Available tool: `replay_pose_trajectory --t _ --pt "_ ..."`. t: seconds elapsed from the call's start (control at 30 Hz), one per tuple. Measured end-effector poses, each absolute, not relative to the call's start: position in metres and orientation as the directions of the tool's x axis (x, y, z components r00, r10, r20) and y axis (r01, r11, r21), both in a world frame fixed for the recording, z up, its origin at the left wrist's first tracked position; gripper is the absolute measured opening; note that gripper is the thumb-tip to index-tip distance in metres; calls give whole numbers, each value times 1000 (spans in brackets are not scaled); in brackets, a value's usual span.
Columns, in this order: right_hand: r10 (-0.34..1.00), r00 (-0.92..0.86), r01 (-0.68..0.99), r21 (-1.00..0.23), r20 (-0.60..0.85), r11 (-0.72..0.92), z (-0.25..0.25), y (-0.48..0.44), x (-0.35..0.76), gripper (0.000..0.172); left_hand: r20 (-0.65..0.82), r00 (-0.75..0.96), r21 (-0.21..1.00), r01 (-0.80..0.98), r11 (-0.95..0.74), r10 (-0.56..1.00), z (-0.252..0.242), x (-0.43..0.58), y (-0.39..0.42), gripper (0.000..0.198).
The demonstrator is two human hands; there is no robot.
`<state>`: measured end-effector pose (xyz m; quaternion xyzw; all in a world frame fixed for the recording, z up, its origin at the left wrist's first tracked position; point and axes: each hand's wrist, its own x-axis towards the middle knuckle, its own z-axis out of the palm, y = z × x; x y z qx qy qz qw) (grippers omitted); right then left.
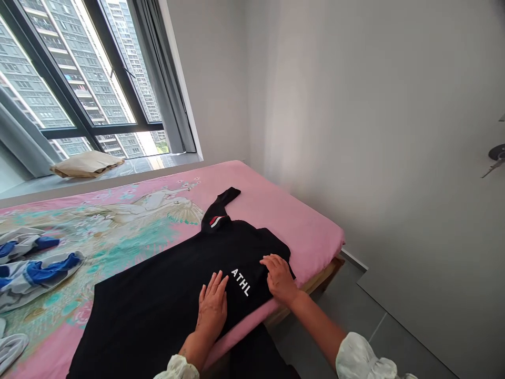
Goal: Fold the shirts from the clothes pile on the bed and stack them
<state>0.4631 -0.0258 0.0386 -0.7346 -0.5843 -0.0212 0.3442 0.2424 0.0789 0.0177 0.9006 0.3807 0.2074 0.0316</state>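
Note:
A black shirt (158, 295) lies spread on the bed, with white letters reading ATHL and a small red and white stripe near its far side. One narrow part of it, seemingly a sleeve, sticks out toward the wall. My left hand (213, 305) rests flat on the cloth just left of the letters, fingers out and holding nothing. On the other side of the letters, my right hand (279, 278) touches the shirt near its right edge. Its fingers are stretched out and slightly bent over the fabric; its thumb is hidden.
A pink patterned sheet (272, 210) covers the bed, whose wooden frame (333, 271) shows at the right corner. White and blue clothing (43, 273) lies at left. A beige folded item (87, 163) sits on the windowsill. Walls stand behind and right; grey floor (347, 310) lies alongside.

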Motion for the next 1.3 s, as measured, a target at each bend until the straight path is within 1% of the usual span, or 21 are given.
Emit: replay_pose_trajectory --t 0.1,0.2,0.27,0.3,0.33,0.4,0.47,0.6,0.7,0.8,0.83,0.9,0.97,1.0,1.1,1.17,1.3 --pt "864 239 886 -463 444 -7 53 -19 448 41 323 695 169 625 -762 642 16 242 85 43" --pt "903 49 919 -373 426 126 55 -12 420 36 272 732 149 609 -779 625 8 246 83 47" --pt "932 -61 928 -324 357 184 48 -9 405 44 232 744 146 611 -778 627 3 247 80 52" --pt "949 -78 931 -318 307 179 42 -7 402 49 212 748 145 612 -778 628 1 246 80 54" --pt "966 -65 935 -323 250 147 36 -7 402 54 194 752 142 614 -776 630 1 243 81 55" --pt "989 18 940 -339 149 34 23 -8 408 63 166 742 133 636 -760 650 2 229 85 57" --pt "992 88 940 -338 93 -52 13 -11 418 68 143 716 114 674 -730 683 6 204 91 59" --pt "994 97 946 -314 51 -76 6 -18 430 68 74 633 47 770 -636 771 13 127 100 58" --pt "995 100 949 -301 9 -93 12 -17 427 67 49 480 -35 877 -479 876 14 64 102 60" --pt "987 156 943 -301 27 -141 27 -7 413 61 54 362 -106 929 -355 931 12 19 103 63" --pt "986 154 943 -306 56 -130 32 -3 406 59 63 345 -119 934 -336 937 12 11 102 63" --pt "989 94 946 -320 113 -53 44 6 390 54 93 329 -125 940 -317 940 13 4 100 63" --pt "992 -8 939 -340 128 52 52 11 379 51 131 340 -110 939 -327 931 16 3 96 63" --pt "991 -50 932 -352 122 90 54 12 377 53 148 360 -96 932 -349 921 17 2 93 64" --pt "986 -138 917 -365 93 163 53 5 385 70 176 480 -43 876 -481 859 19 -10 80 67" --pt "983 -171 922 -341 71 185 46 -3 400 76 180 563 -11 821 -570 807 16 -27 71 69" --pt "984 -167 953 -246 60 176 28 -16 424 70 144 615 35 779 -626 775 4 -65 61 66"
